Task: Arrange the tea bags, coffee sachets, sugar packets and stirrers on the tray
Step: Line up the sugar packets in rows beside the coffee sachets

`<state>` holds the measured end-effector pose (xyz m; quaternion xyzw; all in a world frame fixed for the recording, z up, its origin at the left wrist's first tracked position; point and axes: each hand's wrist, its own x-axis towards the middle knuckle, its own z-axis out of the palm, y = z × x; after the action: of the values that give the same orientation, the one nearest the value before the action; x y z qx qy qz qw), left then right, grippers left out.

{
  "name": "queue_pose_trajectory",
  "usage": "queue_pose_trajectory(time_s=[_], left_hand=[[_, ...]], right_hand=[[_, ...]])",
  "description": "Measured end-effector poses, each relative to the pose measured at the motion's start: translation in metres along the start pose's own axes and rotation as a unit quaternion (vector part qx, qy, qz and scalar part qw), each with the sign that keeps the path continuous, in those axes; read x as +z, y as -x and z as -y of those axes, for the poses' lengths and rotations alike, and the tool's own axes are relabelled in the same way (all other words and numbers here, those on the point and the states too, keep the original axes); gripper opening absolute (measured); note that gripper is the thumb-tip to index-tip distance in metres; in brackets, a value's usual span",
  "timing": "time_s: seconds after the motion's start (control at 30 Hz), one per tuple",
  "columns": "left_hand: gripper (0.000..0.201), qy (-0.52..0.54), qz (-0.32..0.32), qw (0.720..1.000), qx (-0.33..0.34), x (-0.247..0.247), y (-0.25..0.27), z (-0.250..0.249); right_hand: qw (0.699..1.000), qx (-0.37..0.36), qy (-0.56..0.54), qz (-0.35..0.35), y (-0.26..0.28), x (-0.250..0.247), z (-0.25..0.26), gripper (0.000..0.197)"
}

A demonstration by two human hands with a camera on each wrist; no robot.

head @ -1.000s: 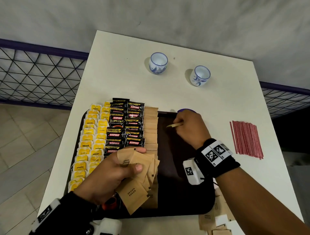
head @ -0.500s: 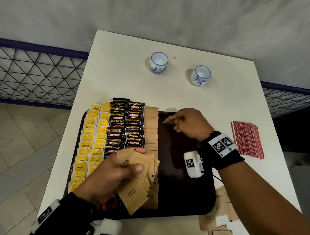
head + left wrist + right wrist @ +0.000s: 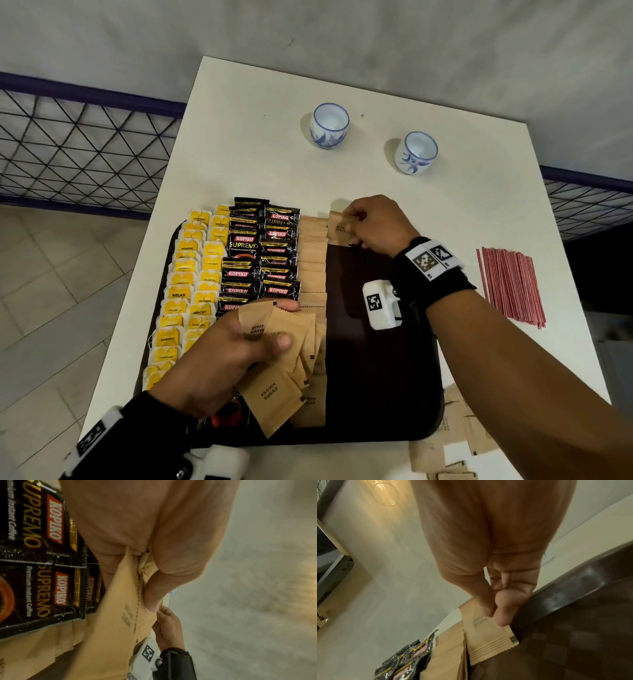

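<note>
Sugar packet placement at far edge of tray

Tray sits on the white counter, near edge. Yellow tea bags fill its two left columns; black coffee sachets fill the next two. A column of brown sugar packets lies just right of the sachets.

Right hand pinches one sugar packet between thumb and fingertips at the far end of the tray, just right of the packet column and touching the tray's far rim. Left hand grips a fanned stack of packets, thumb curled over the top, above the near left part of the tray.

Red stirrers lie in a bundle on the counter right of the tray. Loose packets lie at the near right corner. Two cups stand on the far side.
</note>
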<state>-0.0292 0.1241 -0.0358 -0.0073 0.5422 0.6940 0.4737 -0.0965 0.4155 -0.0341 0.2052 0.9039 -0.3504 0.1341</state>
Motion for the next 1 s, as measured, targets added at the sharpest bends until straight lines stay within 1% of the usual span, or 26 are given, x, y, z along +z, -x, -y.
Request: queue_pose_trajectory(time_s=[0.1,0.17,0.3,0.47,0.63,0.8,1.0], left_hand=[[0.044,-0.008,0.000,1.000,0.000,0.000,0.000,0.001],[0.046,-0.007,0.002,1.000,0.000,0.000,0.000,0.001],[0.043,-0.001,0.002,1.000,0.000,0.001,-0.001,0.001],[0.042,-0.003,-0.001,1.000,0.000,0.001,-0.001,0.001],[0.045,-0.012,0.001,1.000,-0.001,0.002,-0.001,0.001],[0.046,-0.013,0.001,1.000,-0.002,0.001,0.000,0.001],[0.049,-0.025,0.000,1.000,0.000,0.002,-0.001,0.000]], right_hand=[[1.000,-0.004,-0.001,-0.006,-0.002,0.000,0.000,0.026],[1.000,-0.010,0.000,-0.010,-0.002,0.000,0.001,0.027],[1.000,-0.001,-0.002,-0.022,0.000,0.001,0.000,0.020],[0.998,0.034,-0.041,-0.035,0.005,0.004,-0.002,0.010],[0.993,0.051,-0.102,-0.040,0.005,0.009,-0.005,0.019],[0.990,0.053,-0.123,-0.041,0.006,0.010,-0.007,0.017],[0.987,0.056,-0.143,-0.051,0.006,0.009,-0.010,0.020]])
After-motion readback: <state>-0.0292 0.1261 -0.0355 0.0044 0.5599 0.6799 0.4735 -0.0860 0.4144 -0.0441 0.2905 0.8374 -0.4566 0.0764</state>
